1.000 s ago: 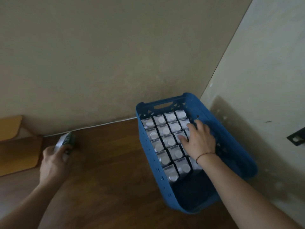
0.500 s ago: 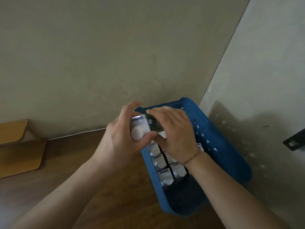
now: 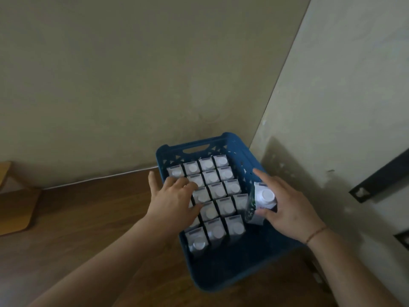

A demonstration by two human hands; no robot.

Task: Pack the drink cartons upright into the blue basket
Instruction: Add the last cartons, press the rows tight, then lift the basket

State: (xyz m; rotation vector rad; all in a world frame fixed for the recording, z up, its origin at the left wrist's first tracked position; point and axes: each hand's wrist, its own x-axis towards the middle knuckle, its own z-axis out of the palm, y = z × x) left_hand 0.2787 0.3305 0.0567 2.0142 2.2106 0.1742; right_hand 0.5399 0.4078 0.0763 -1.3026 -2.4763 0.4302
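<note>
You're most of the way there: the blue basket (image 3: pixel 241 149) already holds rows of upright cartons (image 3: pixel 218 189), your left hand (image 3: pixel 174 200) rests spread-fingered on them, and your right hand (image 3: pixel 290 209) grips one more carton (image 3: pixel 262 201), tilted, by the right wall.

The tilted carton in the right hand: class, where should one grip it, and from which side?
Grip the tilted carton by its flat side walls just below the capped top, coming from above: packed cartons crowd its left and the blue basket wall blocks its right.
</note>
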